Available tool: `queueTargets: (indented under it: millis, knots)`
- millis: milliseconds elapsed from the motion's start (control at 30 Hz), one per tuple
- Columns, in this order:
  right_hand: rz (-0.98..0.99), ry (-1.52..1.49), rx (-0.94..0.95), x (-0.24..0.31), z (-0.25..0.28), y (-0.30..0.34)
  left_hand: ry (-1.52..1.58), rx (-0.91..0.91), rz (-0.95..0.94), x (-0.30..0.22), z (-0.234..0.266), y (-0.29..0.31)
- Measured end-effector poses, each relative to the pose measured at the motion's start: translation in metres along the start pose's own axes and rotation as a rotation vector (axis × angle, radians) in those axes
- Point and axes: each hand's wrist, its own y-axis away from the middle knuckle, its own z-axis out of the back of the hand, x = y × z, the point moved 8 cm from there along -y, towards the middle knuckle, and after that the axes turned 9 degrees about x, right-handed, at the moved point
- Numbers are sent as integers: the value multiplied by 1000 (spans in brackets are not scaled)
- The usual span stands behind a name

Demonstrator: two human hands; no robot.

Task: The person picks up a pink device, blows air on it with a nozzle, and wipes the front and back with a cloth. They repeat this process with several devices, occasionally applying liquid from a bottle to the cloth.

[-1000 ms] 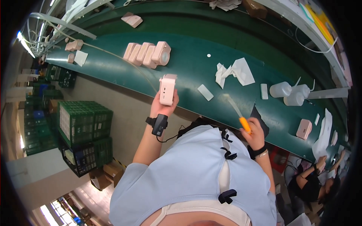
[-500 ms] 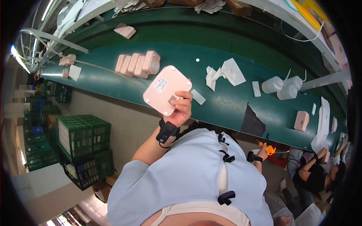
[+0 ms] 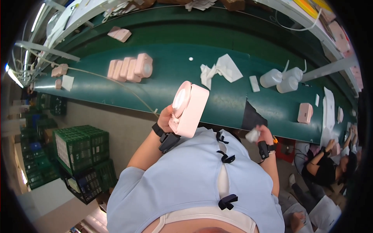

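We have turned the pink rounded plastic casing [image 3: 189,108], gripped in our left hand [image 3: 166,120], edge-on; our right hand [image 3: 261,134], now lower, pinches a crumpled white cloth [image 3: 252,135].

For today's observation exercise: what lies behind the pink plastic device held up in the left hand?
Behind the pink rounded plastic device lies the green conveyor belt. The belt patch directly behind it is covered, so anything there cannot be seen.

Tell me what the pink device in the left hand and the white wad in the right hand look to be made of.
Pink device: probably moulded plastic with a matte, smooth finish; even colour, rounded corners, and a paler round disc on one face. The left hand holds it upright.

White wad: apparently soft cloth or paper; it is crumpled and irregular in the right hand, too small to tell which.
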Motion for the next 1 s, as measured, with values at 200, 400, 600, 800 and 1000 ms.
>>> queueTargets:
  millis: [200,400,600,800,1000]
  knots:
    - [1069,1061,356,97,-340,107,-19,25,88,18,-1,-18]
    - [1310,1348,635,65,-409,115,-21,-62,123,31,-28,-30]
    - [1404,1385,437,79,-411,104,-69,-81,216,30,-15,-26]
    - [1458,1398,466,80,-408,101,-80,-99,180,35,-13,-26]
    - [1459,1350,655,63,-408,112,-88,-99,176,37,-17,-32]
